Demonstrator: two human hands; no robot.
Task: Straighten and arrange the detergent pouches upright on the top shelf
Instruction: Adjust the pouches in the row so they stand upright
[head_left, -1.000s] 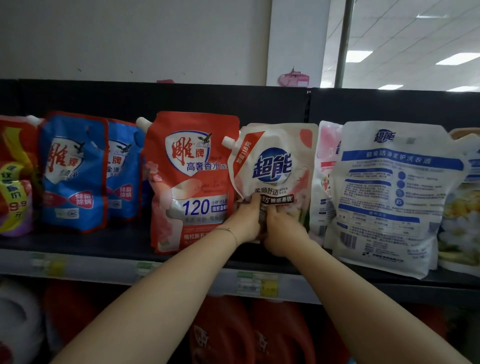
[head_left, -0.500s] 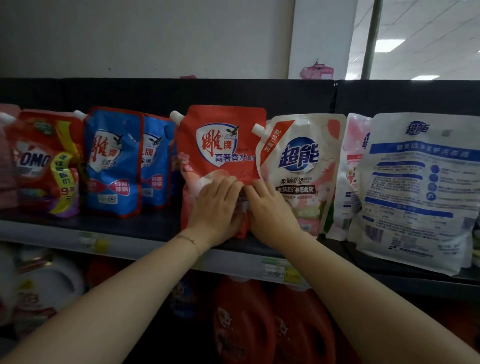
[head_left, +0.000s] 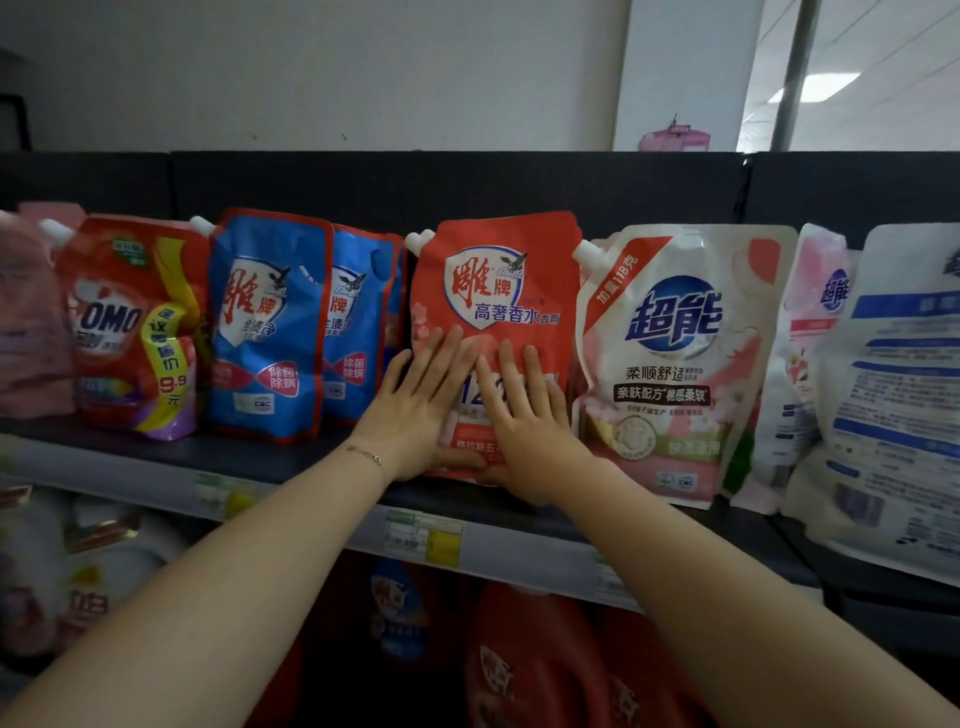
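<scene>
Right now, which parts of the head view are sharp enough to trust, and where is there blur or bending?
Head view: the red pouch under both hands and the white pouch read sharply; the far-right white pouch and the pink pouch at left are smeared; the shelf edge bows from wide-angle distortion; bottles below sit in dim shadow.

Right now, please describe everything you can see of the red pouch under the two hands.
The red pouch is glossy soft plastic with a white spout cap at its top left corner and a white-and-blue shield logo. It stands upright on the top shelf, between a blue pouch and a white pouch. The left hand and right hand press flat on its lower front.
</scene>
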